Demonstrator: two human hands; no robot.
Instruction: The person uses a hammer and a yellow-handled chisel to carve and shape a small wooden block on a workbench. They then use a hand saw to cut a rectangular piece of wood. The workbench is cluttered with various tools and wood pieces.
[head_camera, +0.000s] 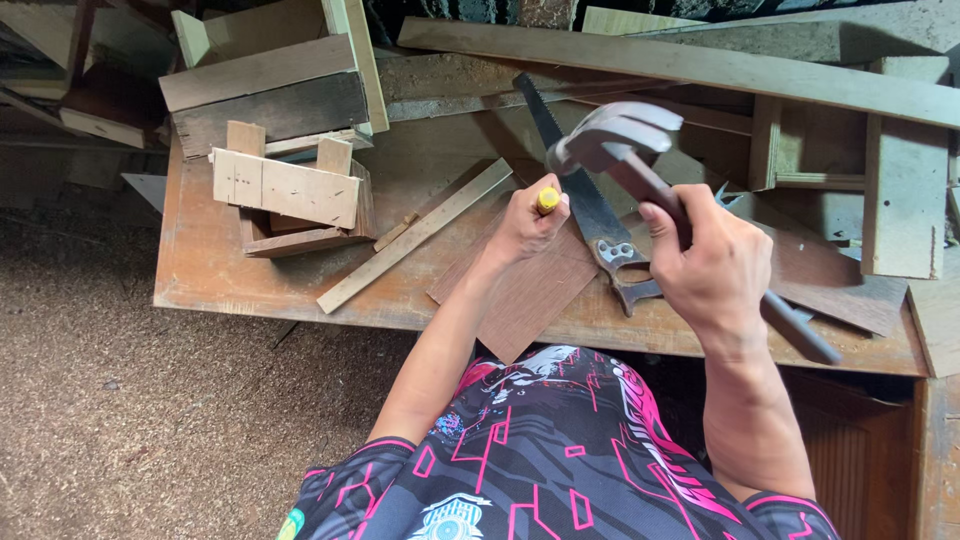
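The right hand (715, 265) has its fingers wrapped around a raised hammer (640, 150). The left hand (525, 225) pinches a yellow-tipped tool (547, 200) over a thin brown board (525, 290) on the worktop (210, 260). A handsaw (585, 200) lies just beyond, wood scraps (290, 190) farther left.

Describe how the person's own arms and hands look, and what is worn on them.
Both hands, the left hand and the right hand, are bare: no gloves, rings or watch show. The forearms are uncovered. The short sleeves belong to a black shirt with bright pink angular line patterns and some white graphics.
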